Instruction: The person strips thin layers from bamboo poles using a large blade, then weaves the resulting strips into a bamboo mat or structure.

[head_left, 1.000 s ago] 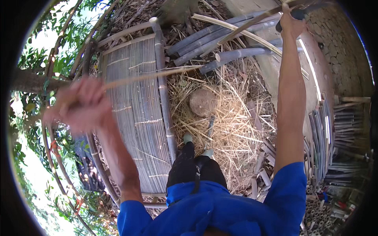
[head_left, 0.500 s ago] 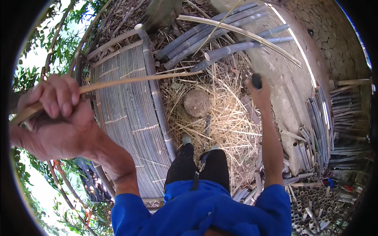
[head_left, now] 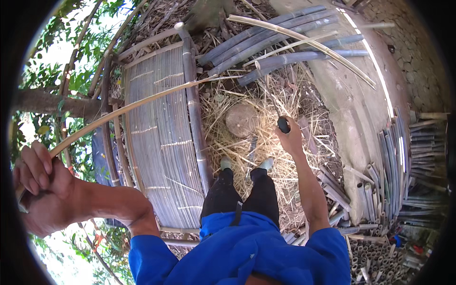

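At the far left my left hand [head_left: 42,185] is raised, fingers wrapped round one end of a long, pale split bamboo strip [head_left: 137,105]. The strip slants up to the right, passing above a slatted bamboo panel, and its thin far end is above the ground beyond a round chopping block [head_left: 241,120]. My right hand [head_left: 290,135] grips the black handle of a knife [head_left: 283,125] to the right of the block. Its narrow blade points up and away, toward the bamboo poles, apart from the strip.
The slatted bamboo panel [head_left: 161,137] stands at left beside a tree trunk [head_left: 71,105]. Dark bamboo poles [head_left: 285,35] lie at the back. Shavings [head_left: 280,178] litter the ground round my feet. Cut bamboo lengths [head_left: 392,161] are stacked at right, with short tube pieces [head_left: 375,261] lower down.
My left hand has moved down and outward with the strip. My right hand has come inward with the knife, nearer the block. A thin pale strip now lies differently across the poles.
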The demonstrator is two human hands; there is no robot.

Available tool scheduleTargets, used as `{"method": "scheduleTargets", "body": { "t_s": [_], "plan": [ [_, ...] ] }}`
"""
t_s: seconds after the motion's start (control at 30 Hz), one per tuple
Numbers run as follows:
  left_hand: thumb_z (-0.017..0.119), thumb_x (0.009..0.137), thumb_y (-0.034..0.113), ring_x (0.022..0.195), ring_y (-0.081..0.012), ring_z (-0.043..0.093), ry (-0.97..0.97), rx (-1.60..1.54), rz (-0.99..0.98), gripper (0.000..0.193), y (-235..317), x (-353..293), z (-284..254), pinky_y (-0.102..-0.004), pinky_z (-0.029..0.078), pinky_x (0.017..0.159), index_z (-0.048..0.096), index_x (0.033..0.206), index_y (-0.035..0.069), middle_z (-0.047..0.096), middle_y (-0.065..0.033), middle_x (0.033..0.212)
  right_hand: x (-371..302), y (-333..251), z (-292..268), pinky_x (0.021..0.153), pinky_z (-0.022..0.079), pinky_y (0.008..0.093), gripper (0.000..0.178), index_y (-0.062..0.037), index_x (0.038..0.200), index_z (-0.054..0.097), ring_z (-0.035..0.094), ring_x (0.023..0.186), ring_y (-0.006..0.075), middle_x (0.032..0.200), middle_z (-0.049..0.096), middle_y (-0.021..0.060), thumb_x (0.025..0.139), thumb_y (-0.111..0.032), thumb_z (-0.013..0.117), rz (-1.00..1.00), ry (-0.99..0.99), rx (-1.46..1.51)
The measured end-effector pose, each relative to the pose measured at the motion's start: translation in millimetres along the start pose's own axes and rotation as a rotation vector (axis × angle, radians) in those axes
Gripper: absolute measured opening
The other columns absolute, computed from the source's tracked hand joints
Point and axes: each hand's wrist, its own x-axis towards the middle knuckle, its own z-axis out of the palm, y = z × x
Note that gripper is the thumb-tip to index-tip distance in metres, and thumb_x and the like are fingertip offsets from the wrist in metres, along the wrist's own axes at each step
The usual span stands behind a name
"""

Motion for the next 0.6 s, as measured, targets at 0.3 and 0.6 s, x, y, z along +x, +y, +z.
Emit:
{"method": "scheduleTargets", "body": {
  "t_s": [0.3,0.6],
  "plan": [
    [0.061,0.086,0.038,0.041,-0.0113,0.034,-0.237,-0.165,-0.154,0.041,34.6,-42.6,44.0,-0.0259,0.027,0.039,0.048,0.074,0.002,0.033,-0.0030,0.053,-29.8,49.9,-4.0,0.076,0.055,0.0370,0.048,-0.0096,0.128,0.058,0.070,0.082,0.0252,0.098,0.070,0.0181,0.086,-0.024,0.075,0.171,-0.071,0.069],
    [0.058,0.087,0.019,0.044,-0.0102,0.037,-0.366,-0.452,-0.324,0.025,-49.5,-93.7,36.6,-0.0221,0.025,0.037,0.040,0.076,0.006,0.038,-0.0077,0.061,-92.7,66.8,67.8,0.085,0.054,0.0415,0.047,-0.0048,0.128,0.056,0.070,0.099,0.0377,0.105,0.069,0.0253,0.089,-0.027,0.071,0.335,-0.121,0.118]
  ]
}}
